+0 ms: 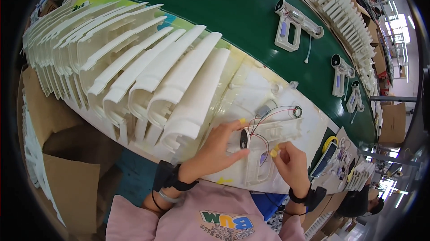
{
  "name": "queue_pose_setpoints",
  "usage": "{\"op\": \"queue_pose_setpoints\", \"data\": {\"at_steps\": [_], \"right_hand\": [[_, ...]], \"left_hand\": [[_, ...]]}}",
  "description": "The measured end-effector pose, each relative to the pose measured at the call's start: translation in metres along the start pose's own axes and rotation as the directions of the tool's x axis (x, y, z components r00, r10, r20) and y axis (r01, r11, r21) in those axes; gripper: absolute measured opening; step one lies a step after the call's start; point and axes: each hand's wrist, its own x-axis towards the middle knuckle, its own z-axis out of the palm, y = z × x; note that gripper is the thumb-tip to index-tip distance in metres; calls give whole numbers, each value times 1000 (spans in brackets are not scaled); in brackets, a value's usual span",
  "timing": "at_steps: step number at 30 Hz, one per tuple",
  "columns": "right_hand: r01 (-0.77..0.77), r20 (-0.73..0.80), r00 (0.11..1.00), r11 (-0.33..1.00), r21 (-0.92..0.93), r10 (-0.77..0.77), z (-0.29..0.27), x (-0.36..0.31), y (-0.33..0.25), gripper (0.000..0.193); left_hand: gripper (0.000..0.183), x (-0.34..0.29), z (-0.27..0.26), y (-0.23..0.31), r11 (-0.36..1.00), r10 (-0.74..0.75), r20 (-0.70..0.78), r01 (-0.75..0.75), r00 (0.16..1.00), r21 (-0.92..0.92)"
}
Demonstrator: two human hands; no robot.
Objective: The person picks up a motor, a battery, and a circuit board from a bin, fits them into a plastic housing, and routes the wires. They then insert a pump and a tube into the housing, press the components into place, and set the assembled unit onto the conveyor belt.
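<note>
A white handheld housing half (257, 176) lies open before me, its black oval end panel (244, 138) facing left. My left hand (217, 149) grips this end, index finger above the panel and thumb below. The fingers of my right hand (291, 162) are pinched together over the handle; red and black wires (265, 138) run close beside their tips, and what they hold is too small to tell. Yellow covers wrap some fingertips. A cylindrical motor (267, 108) and a small round circuit board (297, 112) lie wired just beyond the housing. A purple battery (263, 158) sits in the handle.
Many white curved shells (197, 95) stand in a row on the left. Beyond runs a green conveyor belt (233, 12) carrying part-built units (293, 26). A cardboard box (67, 191) stands lower left. At right are a yellow-and-black tool (326, 156) and a person (360, 200).
</note>
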Motion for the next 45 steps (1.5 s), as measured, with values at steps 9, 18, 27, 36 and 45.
{"op": "queue_pose_setpoints", "data": {"at_steps": [9,18,27,36,45], "right_hand": [[227,13,973,936,-268,-232,28,-33,25,52],[373,34,926,895,-245,-376,40,-36,39,42],[50,-87,996,976,213,-32,42,-47,37,25],[-461,435,887,291,838,154,23,-40,23,23],[-326,299,942,650,686,156,38,-46,23,25]], "left_hand": [[49,3,12,-1,999,-38,-60,38,997,-11],[43,2,14,0,997,-76,-71,75,995,-28],[41,2,13,1,995,-98,-64,96,993,-35],[39,-1,17,-6,994,-106,-74,102,992,-46],[40,2,20,-5,996,-78,-90,73,993,-60]]}}
